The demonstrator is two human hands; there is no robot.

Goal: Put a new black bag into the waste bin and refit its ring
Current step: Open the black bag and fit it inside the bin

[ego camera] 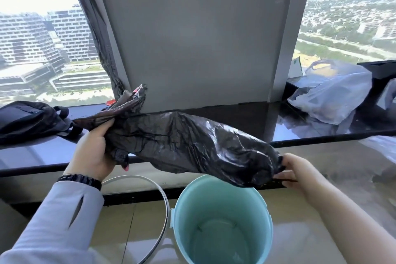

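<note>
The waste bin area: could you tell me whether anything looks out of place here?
The white ring is off the teal bin, hanging beside its left rim. The bin is unlined; both hands stretch the black bag above it.

A dark backpack lay on the glossy window ledge at left. A translucent plastic bag sat at right, beside black boxes.

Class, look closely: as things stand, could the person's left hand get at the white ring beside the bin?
Probably not yet. The white ring lies unobstructed just below the left hand, but that hand is gripping one end of the black bag and would need to let go first.
</note>
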